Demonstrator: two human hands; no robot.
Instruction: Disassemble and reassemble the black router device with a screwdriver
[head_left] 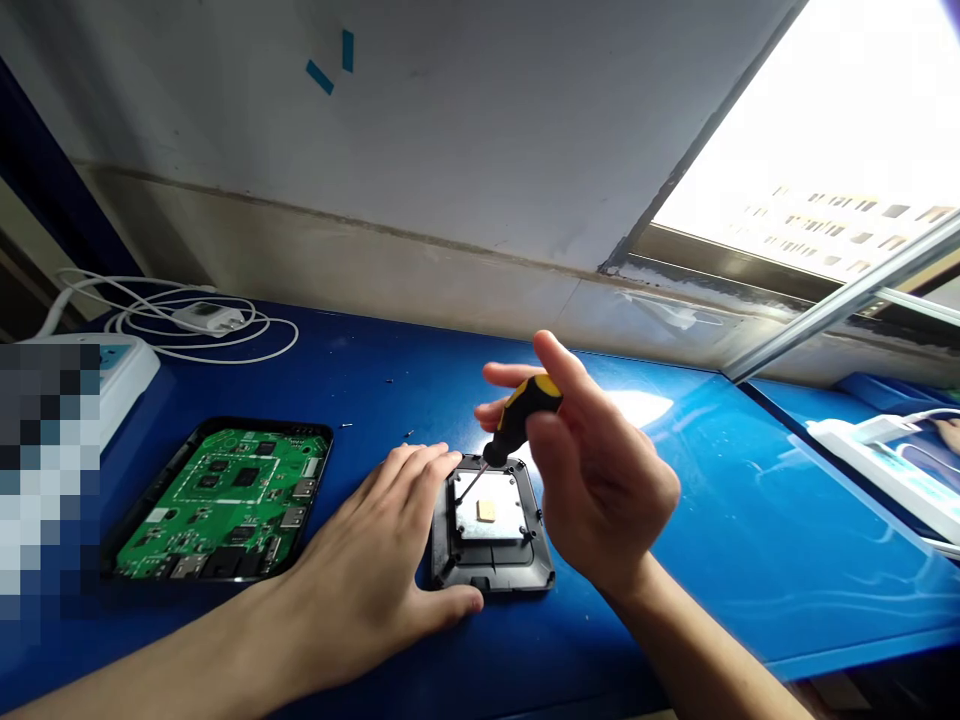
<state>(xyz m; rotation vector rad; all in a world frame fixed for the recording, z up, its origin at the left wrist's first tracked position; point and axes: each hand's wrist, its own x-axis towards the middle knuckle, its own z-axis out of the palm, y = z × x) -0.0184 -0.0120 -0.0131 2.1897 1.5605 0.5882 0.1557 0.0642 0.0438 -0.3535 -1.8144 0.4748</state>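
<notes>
A black plastic cover (491, 570) lies on the blue table, with a silver metal plate (506, 490) inside it and a tan square pad (486, 511) on the plate. My left hand (382, 540) grips the cover, its fingers along the left edge and the thumb by the bottom edge. In my right hand (600, 470) is a small black and yellow screwdriver (514, 425), tilted, its thin shaft reaching down to the plate's left corner. Whether the tip sits in a screw is too small to tell. My right thumb and index finger close on the handle; the other fingers stretch out.
A black casing holding a green circuit board (225, 500) lies to the left. Several small screws (409, 433) are scattered behind my left hand. White cable (270, 320) and an adapter (214, 318) lie at the back left. A white power strip (892, 475) stands at the right, near another person's hand.
</notes>
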